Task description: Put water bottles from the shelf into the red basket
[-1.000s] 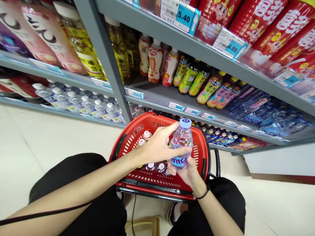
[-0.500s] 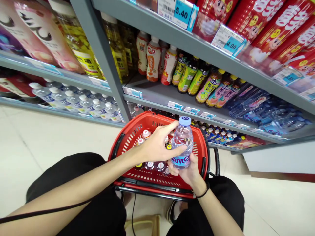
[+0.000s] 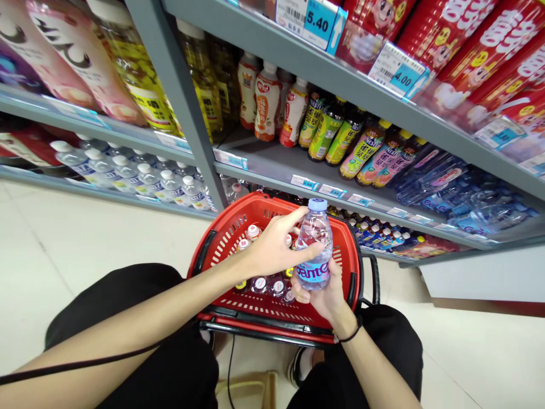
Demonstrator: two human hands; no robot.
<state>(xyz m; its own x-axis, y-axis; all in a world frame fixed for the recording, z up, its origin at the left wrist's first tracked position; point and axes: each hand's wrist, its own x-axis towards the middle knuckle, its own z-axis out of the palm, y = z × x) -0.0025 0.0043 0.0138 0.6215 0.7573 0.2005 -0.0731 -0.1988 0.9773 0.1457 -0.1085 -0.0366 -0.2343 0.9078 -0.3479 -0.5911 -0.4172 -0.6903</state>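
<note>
A clear water bottle [image 3: 315, 244] with a pale blue cap and purple lettering stands nearly upright between my two hands, above the basket. My right hand [image 3: 327, 292] is wrapped round its lower part from below. Higher up, my left hand [image 3: 281, 241] grips the bottle from the left, its thumb across the front and its index finger near the neck; the other fingers are hidden behind. Under them is a red shopping basket [image 3: 221, 224] with black handles. Several capped bottles [image 3: 261, 284] stand inside it, partly covered by my left hand and forearm.
Grey shelves [image 3: 276, 162] run behind the basket with bottled drinks [image 3: 326, 130], water bottles [image 3: 445, 182] lying on their sides, and red packages [image 3: 460, 45] above. More clear bottles [image 3: 128, 170] line the lower left shelf. A beige stool [image 3: 268, 389] is below, between my legs.
The bottle has shifted slightly left and up, and has turned a little so more of its label faces me. Both hands keep their hold.
</note>
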